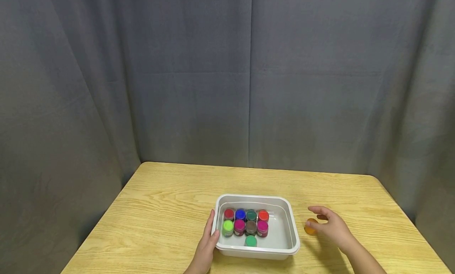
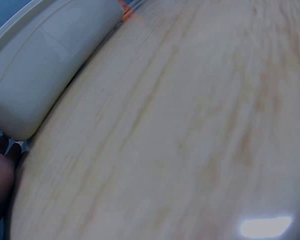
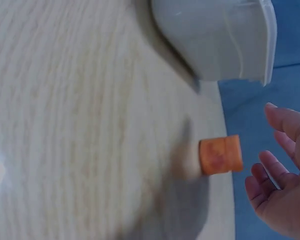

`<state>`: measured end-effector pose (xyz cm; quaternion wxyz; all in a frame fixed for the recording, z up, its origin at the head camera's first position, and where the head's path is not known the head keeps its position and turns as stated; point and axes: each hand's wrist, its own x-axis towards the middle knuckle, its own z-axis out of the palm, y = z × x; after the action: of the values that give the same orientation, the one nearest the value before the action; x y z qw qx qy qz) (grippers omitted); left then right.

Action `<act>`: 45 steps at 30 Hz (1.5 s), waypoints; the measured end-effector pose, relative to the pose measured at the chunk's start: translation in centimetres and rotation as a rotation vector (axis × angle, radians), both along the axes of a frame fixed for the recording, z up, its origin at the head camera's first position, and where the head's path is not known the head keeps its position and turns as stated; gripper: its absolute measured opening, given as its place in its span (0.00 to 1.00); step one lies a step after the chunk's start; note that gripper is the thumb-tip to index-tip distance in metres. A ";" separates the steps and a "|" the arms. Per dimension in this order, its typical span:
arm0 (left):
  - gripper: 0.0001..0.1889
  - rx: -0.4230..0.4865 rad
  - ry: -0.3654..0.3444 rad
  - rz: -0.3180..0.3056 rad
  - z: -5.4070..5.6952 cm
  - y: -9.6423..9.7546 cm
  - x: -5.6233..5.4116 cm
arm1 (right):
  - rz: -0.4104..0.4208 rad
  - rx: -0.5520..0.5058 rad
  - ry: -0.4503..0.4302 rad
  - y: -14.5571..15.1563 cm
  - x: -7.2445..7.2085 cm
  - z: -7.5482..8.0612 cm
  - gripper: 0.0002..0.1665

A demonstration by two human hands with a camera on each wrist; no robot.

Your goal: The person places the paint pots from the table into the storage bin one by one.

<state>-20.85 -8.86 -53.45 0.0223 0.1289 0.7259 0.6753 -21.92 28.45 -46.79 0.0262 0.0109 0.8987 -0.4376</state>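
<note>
A white plastic tub point(image 1: 281, 251) stands on the table, with several small capped paint jars point(image 1: 251, 227) inside, grouped toward its left. My left hand point(image 1: 205, 246) holds the tub's left side, thumb over the rim and fingers along the outer wall. To the right of the tub, a single orange paint jar point(image 3: 221, 155) stands upright on the wood. Close by it is my right hand point(image 1: 332, 228), thumb and fingers spread. In the right wrist view a gap shows between this hand's fingers point(image 3: 272, 167) and the orange jar.
The light wooden table point(image 1: 160, 210) has rounded far corners. Grey curtains point(image 1: 192, 88) hang behind it and along both sides. Inside the tub, bare floor point(image 1: 279, 230) shows right of the jars.
</note>
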 end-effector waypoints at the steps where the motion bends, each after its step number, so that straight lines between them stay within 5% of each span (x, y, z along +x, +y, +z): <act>1: 0.31 0.001 0.004 0.001 0.0 0.0 0.0 | -0.003 -0.001 -0.005 0.1 0.0 -0.2 0.38; 13: 0.31 0.010 -0.012 -0.004 0.2 0.1 0.2 | -0.020 -0.044 -0.032 0.9 -0.3 -2.7 0.39; 25: 0.32 0.014 -0.024 -0.009 0.2 0.1 0.3 | -0.031 -0.056 -0.044 1.1 -0.2 -3.5 0.36; 45: 0.31 -0.029 0.010 -0.007 0.2 -0.1 0.0 | -0.002 -0.010 0.083 -0.8 -0.1 2.8 0.37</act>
<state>-20.82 -8.93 -53.26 0.0230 0.1344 0.7353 0.6639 -22.06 27.65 -43.97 -0.0115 -0.0063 0.8967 -0.4424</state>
